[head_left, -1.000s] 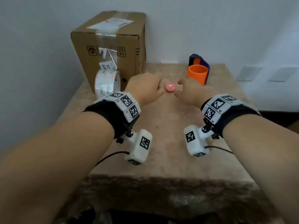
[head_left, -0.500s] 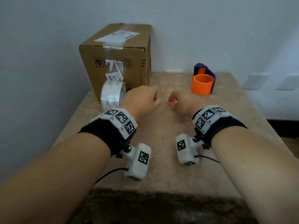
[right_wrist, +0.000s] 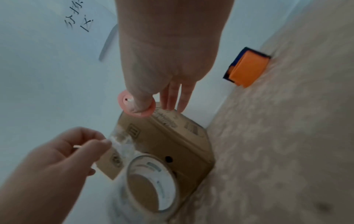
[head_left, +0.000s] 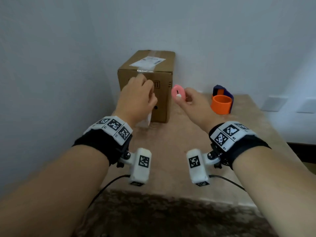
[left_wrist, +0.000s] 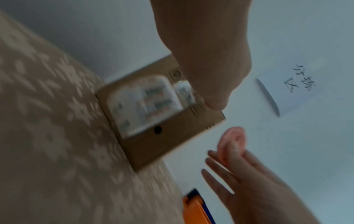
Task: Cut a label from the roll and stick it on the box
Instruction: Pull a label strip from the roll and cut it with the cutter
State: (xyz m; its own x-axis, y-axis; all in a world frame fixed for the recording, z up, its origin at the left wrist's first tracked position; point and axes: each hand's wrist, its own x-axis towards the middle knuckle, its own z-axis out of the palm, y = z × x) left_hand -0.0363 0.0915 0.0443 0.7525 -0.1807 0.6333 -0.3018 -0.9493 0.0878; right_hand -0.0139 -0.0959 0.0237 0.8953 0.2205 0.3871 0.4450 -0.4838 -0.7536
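Head view: my left hand [head_left: 136, 98] up at cardboard box [head_left: 162, 79] front, hiding label roll; my right hand [head_left: 193, 103] pinching pink round cutter [head_left: 178, 94]. Right wrist view: left fingers [right_wrist: 95, 145] pinching clear tape end, label roll [right_wrist: 151, 186] standing on edge against box. Left wrist view: blurry, roll on box face.

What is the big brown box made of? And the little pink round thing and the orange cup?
The box looks like matte brown cardboard: printed shipping marks, folded edges, clear shiny tape on top. The pink disc, pinched in the right hand, looks like smooth plastic with a white slider, though that's a guess. The orange cup looks like matte plastic, evenly coloured.
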